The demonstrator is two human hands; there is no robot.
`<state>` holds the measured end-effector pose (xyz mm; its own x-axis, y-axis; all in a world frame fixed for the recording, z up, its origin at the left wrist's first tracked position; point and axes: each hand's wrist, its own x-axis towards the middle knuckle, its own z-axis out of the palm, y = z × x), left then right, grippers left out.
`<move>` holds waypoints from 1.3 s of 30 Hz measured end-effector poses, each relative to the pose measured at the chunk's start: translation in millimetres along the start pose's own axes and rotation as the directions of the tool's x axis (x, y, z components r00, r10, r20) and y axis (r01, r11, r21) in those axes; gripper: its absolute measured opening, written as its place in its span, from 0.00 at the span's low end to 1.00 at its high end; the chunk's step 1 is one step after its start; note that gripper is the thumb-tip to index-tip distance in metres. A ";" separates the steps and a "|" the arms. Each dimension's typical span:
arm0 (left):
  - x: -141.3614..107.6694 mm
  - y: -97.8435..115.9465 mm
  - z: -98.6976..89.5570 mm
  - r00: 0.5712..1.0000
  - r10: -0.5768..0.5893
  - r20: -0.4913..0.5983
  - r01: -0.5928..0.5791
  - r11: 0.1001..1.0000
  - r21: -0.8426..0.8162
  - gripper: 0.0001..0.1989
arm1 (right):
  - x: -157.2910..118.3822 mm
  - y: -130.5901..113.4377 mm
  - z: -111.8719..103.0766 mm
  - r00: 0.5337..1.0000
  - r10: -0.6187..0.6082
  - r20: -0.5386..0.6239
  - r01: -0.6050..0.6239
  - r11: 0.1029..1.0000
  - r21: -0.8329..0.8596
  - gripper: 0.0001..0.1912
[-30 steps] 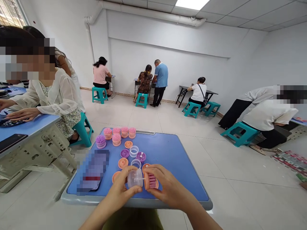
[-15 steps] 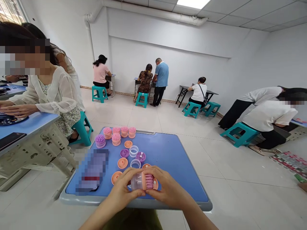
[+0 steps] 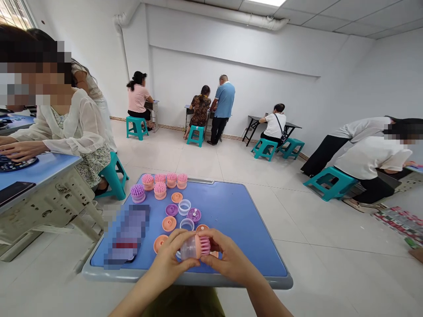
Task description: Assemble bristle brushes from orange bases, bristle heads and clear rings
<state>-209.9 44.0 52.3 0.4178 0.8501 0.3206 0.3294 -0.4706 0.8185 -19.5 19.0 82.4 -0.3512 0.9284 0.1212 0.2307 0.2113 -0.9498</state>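
Above the near edge of the blue table, a scalp massage brush (image 3: 190, 250) lies sideways between my hands. It has a clear cup, an orange ring and pink bristles pointing right. My left hand (image 3: 170, 255) is wrapped round the clear cup. The fingertips and thumb of my right hand (image 3: 228, 257) grip the brush at its bristle end. Behind my hands lie orange discs (image 3: 169, 224), purple discs (image 3: 171, 210) and clear rings (image 3: 184, 207). Some parts under my hands are partly hidden.
Several pink brushes (image 3: 160, 191) and a purple one (image 3: 138, 193) stand at the table's far left corner. A phone-like, blurred item (image 3: 128, 233) lies on the left. The table (image 3: 238, 233) has a grey rim. A co-worker (image 3: 82, 123) sits at another desk on the left.
My right hand has shifted slightly on the bristle end, with its fingers turned a little. My left hand keeps its hold on the clear cup. The table's parts have not moved.
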 end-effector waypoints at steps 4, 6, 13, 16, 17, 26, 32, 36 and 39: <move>-0.9 0.6 0.3 0.999 0.014 0.051 -0.014 1.000 -0.012 0.22 | 1.3 5.0 0.0 0.996 0.094 0.001 -0.094 0.994 0.055 0.21; -1.1 -1.1 0.1 1.000 -0.002 0.031 0.002 1.000 0.008 0.22 | 0.1 6.3 -0.3 0.996 0.091 0.024 -0.093 0.990 0.105 0.23; -3.0 -2.9 1.3 0.997 0.061 0.043 -0.063 0.997 0.039 0.25 | -3.6 -0.7 3.7 0.999 0.052 -0.013 -0.051 0.996 0.071 0.18; -5.4 -2.8 2.5 0.993 0.102 0.054 -0.106 0.991 0.078 0.25 | -3.0 2.1 4.6 0.997 0.082 -0.005 -0.081 0.993 0.088 0.19; -6.0 -3.9 2.9 0.992 0.116 0.055 -0.121 0.988 0.095 0.25 | -3.1 3.9 4.5 0.995 0.095 -0.004 -0.094 0.990 0.102 0.19; 5.2 -3.6 6.3 0.979 0.163 0.120 -0.186 0.960 0.208 0.31 | -3.8 11.8 3.4 0.995 0.083 -0.047 -0.062 0.940 0.336 0.22; 35.7 18.7 -4.7 0.982 0.069 0.173 -0.095 0.984 0.149 0.44 | -6.3 10.5 -11.8 0.968 0.121 -0.221 -0.026 0.921 0.389 0.24; 79.4 11.3 -31.1 0.995 -0.090 0.046 0.060 0.891 0.450 0.23 | -11.7 19.0 -26.5 0.895 0.194 -0.403 -0.014 0.912 0.409 0.23; 115.4 -2.0 -46.3 0.984 -0.177 0.011 0.140 0.813 0.566 0.17 | -14.3 22.5 -28.9 0.848 0.219 -0.482 0.019 0.897 0.442 0.22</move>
<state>-201.5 154.0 109.7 0.3624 0.9173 0.1653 0.8051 -0.3974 0.4403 16.9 19.2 67.7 0.1897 0.9813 0.0338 -0.2006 0.0724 -0.9770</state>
